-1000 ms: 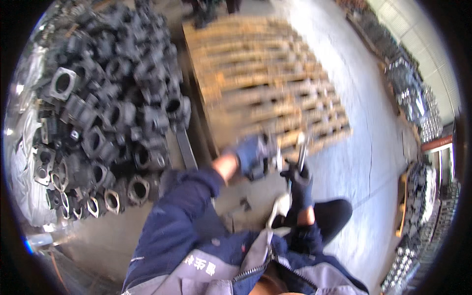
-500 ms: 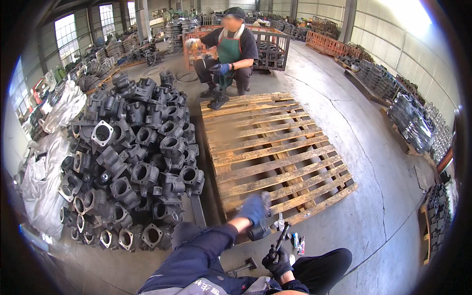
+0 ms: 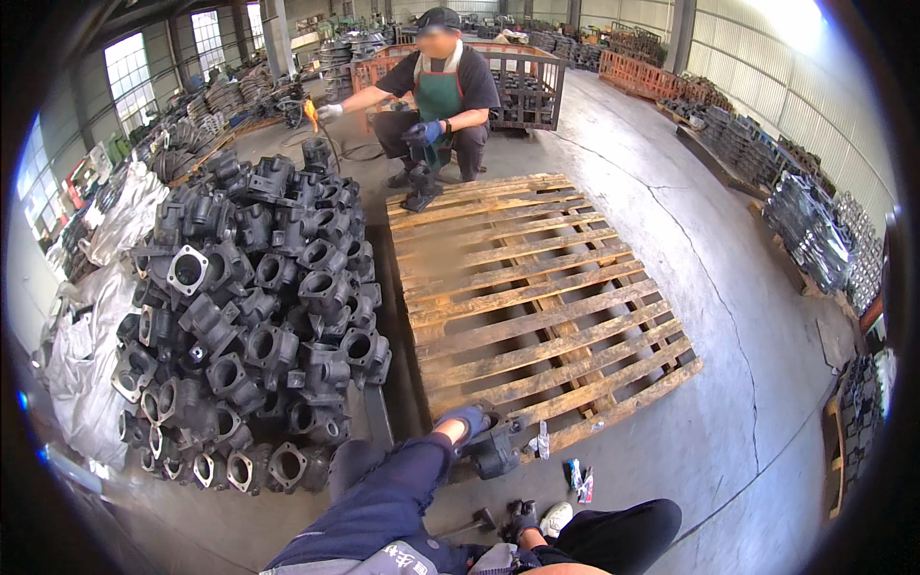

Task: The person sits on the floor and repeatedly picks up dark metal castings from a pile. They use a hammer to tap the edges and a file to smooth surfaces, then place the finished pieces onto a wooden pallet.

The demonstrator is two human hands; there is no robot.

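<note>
Head view: the gloved left hand (image 3: 464,419) has its fingers curled onto a dark cast-iron fitting (image 3: 496,448) at the wooden pallet's (image 3: 537,287) near edge. The right hand (image 3: 518,518), below it, grips a hammer (image 3: 476,523) by its handle.

Left hand (image 3: 464,421) on a dark casting (image 3: 494,448) at the wooden pallet (image 3: 517,287) edge, right hand (image 3: 520,517) low by the knee.
</note>
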